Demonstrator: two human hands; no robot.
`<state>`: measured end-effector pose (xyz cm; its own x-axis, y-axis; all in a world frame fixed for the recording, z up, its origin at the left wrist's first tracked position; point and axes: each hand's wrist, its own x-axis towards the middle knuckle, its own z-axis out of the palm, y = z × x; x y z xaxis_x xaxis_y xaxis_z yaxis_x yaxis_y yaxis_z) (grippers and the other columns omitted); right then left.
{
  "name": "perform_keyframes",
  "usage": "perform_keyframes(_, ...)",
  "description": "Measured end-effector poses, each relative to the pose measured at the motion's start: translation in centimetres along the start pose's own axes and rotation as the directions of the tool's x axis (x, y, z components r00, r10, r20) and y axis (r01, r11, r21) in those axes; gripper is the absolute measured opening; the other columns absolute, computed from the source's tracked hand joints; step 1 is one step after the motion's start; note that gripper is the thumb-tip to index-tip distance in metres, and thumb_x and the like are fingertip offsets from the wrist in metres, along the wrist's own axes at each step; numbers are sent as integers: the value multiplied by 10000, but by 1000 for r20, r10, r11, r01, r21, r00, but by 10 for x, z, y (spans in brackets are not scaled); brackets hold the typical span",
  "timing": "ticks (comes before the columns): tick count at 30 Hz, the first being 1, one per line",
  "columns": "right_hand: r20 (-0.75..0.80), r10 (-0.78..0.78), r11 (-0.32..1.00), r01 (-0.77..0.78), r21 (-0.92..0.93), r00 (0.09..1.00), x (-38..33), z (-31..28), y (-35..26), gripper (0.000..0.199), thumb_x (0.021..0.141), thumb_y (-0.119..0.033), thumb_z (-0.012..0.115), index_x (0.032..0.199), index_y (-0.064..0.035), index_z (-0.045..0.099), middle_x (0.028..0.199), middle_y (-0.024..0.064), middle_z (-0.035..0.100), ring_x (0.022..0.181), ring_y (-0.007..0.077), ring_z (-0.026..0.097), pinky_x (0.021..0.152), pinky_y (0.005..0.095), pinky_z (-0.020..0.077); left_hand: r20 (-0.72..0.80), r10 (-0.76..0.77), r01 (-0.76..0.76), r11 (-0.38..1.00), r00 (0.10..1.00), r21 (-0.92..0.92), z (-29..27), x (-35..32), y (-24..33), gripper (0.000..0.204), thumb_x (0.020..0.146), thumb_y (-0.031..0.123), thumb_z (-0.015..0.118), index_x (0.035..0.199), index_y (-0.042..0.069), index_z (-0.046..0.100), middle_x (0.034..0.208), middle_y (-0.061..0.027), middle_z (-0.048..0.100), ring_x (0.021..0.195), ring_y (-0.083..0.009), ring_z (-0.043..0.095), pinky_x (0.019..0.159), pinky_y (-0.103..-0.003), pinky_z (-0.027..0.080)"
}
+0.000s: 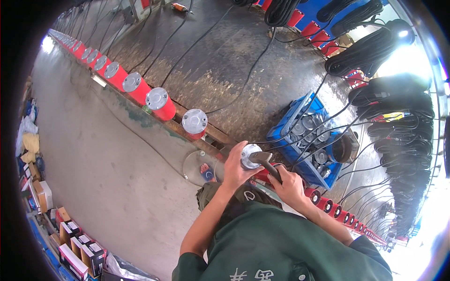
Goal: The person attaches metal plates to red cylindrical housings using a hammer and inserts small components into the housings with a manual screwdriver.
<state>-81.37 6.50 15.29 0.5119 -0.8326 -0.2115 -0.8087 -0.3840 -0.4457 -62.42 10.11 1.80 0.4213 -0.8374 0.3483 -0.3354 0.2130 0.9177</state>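
Observation:
My left hand [234, 165] wraps its fingers and thumb round the side of a silver metal end cap [248, 151]. The body below that cap is mostly hidden by my hands. In my right hand [289, 187] is a hammer [272, 171], gripped by its dark handle. The hammer's head lies over the right side of the cap; whether they touch I cannot tell. Just beyond my left hand stands a red cylinder with a silver cap [195, 121]. Past it, more capped red cylinders [161, 104] run in a row to the upper left.
A blue crate [284, 129] of loose metal caps [309, 124] stands on the dark worn bench [215, 61]. Red cylinders with open tops [323, 202] continue to the lower right. Black cables cross the bench to hanging coils [361, 49]. Boxes [84, 250] lie at the lower left.

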Motion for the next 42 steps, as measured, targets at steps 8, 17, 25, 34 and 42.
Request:
perform_keyframes(8,-22,6,999,-7,-39,1000,0,2,-7,239,993,-238,753,1107,-48,664,743,215,683,704,443,712,639,499,546,23,4,-4,1000,1000,-11,-4,3,3,993,652,201,1031,1500,46,538,1395,-205,659,1259,-413,665,1067,-471,549)
perform_keyframes(17,-5,-13,999,13,-31,1000,6,-6,-11,271,996,-236,738,1162,-38,660,718,238,670,680,458,697,627,515,533,13,13,-12,1000,1000,-7,-1,2,1,976,678,254,1033,1492,43,536,1370,-203,670,1218,-400,687,1046,-465,563)
perform_keyframes(25,32,39,999,-38,-24,999,8,-7,-19,267,997,-234,739,1155,-30,669,744,256,682,690,466,701,628,497,536,14,28,-28,1000,1000,-11,-2,0,-2,1002,680,294,1039,1500,35,524,1385,-203,664,1235,-394,687,1048,-467,567)
perform_keyframes(34,-7,11,1000,-11,-1,1000,4,-11,-14,249,1001,-224,730,1155,-37,670,752,248,694,707,463,707,642,516,540,29,21,-21,999,999,-25,-1,-2,-6,1086,671,361,1045,1536,20,484,1419,-224,647,1276,-424,664,1084,-484,550)
perform_keyframes(42,-14,5,1000,-5,6,1000,5,-11,-10,256,1005,-236,727,1157,-37,676,731,244,680,691,459,699,630,525,528,6,53,-53,998,999,-23,2,-3,-9,1089,665,401,1043,1531,28,497,1416,-207,639,1264,-414,658,1064,-488,549)
